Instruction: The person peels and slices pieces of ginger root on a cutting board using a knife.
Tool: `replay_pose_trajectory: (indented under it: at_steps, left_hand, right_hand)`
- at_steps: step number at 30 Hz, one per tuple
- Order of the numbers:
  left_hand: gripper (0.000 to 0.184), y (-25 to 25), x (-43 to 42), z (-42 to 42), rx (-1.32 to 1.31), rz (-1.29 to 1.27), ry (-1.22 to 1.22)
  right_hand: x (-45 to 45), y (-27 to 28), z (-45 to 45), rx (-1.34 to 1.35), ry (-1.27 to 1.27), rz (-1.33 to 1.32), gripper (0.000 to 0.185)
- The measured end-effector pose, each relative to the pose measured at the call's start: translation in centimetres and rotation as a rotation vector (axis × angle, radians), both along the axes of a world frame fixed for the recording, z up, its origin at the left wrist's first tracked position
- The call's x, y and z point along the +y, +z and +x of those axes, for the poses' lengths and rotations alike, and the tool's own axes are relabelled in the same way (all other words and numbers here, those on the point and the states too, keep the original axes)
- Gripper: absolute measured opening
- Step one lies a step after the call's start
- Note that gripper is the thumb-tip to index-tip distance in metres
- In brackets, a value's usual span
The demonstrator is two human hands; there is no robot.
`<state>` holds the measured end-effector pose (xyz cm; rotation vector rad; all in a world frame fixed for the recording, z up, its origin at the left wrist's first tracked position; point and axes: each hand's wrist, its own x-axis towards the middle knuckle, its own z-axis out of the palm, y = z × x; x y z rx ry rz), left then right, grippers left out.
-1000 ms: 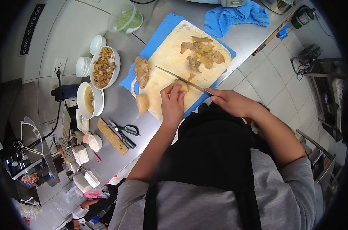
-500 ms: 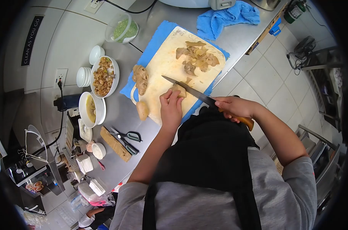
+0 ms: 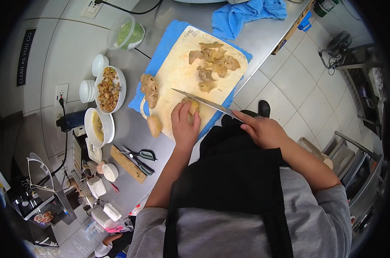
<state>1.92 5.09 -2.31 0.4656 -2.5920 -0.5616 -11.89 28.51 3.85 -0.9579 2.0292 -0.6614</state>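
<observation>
My left hand [image 3: 185,125] is closed around a partly peeled piece of ginger [image 3: 194,107] on the cutting board [image 3: 171,71]. In my right hand [image 3: 263,130] is a long knife [image 3: 205,101]; its handle is mostly hidden under my fingers. The blade points left across the board, just beyond the ginger piece; whether they touch I cannot tell. A knobby unpeeled ginger root [image 3: 150,89] lies at the board's left edge, with a smooth peeled piece [image 3: 154,126] below it by the board's handle. Brown ginger peelings [image 3: 215,62] are heaped at the board's far right.
Under the board is a blue cloth [image 3: 158,56]. Left stand a bowl of chopped food [image 3: 109,92], a bowl with yellowish contents [image 3: 97,127] and a tub of chopped greens [image 3: 129,34]. Scissors [image 3: 139,160] lie near a brown block [image 3: 127,164]. A crumpled blue towel [image 3: 246,17] sits farther back.
The knife blade has come off the ginger piece to its far side, and the piece is turned in my left hand. Another peeling lies below the heap. The view has shifted slightly.
</observation>
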Motion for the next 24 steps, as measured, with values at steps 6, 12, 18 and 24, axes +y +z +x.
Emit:
replay_pose_trajectory:
  at_steps: [6,12,18,24]
  left_hand:
    - [0.039,0.3,0.5,-0.1,-0.019,0.093,0.029]
    - [0.044,-0.4,0.7,-0.2,-0.013,0.091,0.023]
    - [0.045,-0.5,0.5,-0.4,0.003,0.087,0.002]
    - [0.045,-0.4,0.2,-0.6,0.022,0.087,-0.04]
  right_hand:
    - [2.7,-0.2,2.0,0.188,-0.039,0.035,0.046]
    - [4.0,-0.1,2.9,0.327,-0.033,0.048,0.051]
    - [3.4,-0.2,4.0,0.356,-0.053,0.091,0.053]
    - [2.6,0.9,3.4,0.195,-0.079,0.067,0.052]
